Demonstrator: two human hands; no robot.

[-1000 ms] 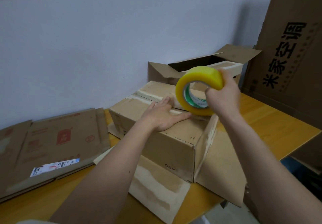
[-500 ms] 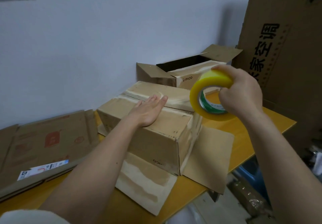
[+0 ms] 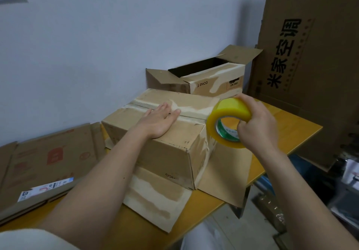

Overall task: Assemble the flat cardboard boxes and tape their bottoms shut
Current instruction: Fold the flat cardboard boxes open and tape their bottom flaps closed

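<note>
Flatly, left hand point(image 3: 159, 120) on matte corrugated box point(image 3: 165, 148); glossy, perhaps translucent, yellow tape roll point(image 3: 229, 122).

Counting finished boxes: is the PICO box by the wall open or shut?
Open: the PICO box has its flaps spread outward, exposing a dark interior.

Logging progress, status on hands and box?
Left hand flat on box seam. Right hand grips tape roll at box's right end. Nothing blocking.
</note>
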